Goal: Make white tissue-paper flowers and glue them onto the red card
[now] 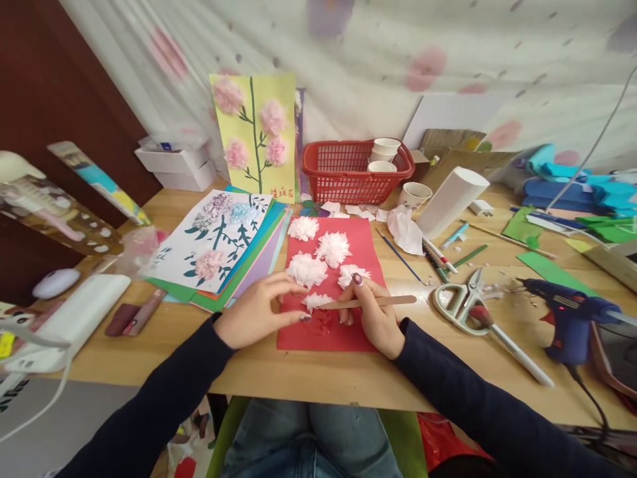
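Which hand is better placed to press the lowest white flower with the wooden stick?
Likely the right hand: it holds the wooden stick, tip at the lowest white flower. The left hand is open, without a tool.

On my wooden table point(259, 365), a red sheet point(298, 337) lies near the front edge, coloured sheets point(259, 273) to its left. A red basket point(343, 190) stands toward the back edge, scissors point(469, 297) and a blue glue gun point(562, 309) toward the right.

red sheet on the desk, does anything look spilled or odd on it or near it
On the red sheet, a shiny, uneven patch sits below the white tufts, unlike the duller paper around it; I can't tell what it is. Paper scraps lie untidily behind.
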A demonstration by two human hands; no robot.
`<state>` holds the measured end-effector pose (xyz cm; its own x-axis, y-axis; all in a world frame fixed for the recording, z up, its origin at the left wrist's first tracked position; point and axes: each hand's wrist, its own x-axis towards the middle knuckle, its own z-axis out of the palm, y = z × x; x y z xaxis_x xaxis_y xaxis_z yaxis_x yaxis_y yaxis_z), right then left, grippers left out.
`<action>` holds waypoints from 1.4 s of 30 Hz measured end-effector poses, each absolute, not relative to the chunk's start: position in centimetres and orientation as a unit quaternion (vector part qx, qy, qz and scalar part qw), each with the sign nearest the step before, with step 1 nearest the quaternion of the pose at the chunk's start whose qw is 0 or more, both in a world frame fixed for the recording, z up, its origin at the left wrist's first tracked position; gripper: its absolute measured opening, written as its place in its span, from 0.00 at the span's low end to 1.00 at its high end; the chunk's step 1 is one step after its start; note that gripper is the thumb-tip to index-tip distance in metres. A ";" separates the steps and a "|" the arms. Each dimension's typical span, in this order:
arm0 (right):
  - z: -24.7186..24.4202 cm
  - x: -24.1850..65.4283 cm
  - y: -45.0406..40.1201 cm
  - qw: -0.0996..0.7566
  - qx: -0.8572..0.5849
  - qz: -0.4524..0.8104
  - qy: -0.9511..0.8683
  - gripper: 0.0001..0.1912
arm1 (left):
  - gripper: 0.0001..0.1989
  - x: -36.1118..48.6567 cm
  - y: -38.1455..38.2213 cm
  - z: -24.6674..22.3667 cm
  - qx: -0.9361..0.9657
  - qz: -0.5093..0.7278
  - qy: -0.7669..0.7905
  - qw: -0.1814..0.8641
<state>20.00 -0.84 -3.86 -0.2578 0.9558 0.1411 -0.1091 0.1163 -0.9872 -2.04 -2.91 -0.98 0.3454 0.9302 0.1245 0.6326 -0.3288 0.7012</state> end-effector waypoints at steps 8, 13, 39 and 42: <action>-3.1 19.9 -1.2 0.494 -0.313 0.616 -0.528 0.26 | 0.11 0.8 -3.7 -1.0 0.680 0.325 0.517 0.407; -3.3 20.2 -0.6 0.540 -0.309 0.618 -0.480 0.25 | 0.18 0.5 -4.5 -0.4 0.597 0.375 0.541 0.459; -4.4 22.2 1.3 0.593 -0.384 0.534 -0.464 0.24 | 0.12 -19.9 3.2 -0.7 0.556 0.279 0.776 0.102; -4.5 22.2 1.4 0.578 -0.394 0.537 -0.471 0.24 | 0.08 -20.3 4.7 -1.1 0.578 0.261 0.763 0.128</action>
<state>22.20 1.42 -4.55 -0.0213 0.9923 0.1220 -0.2498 0.1129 -0.9617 -20.25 4.71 -1.10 -0.2995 0.9482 0.1062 0.8150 0.1964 0.5451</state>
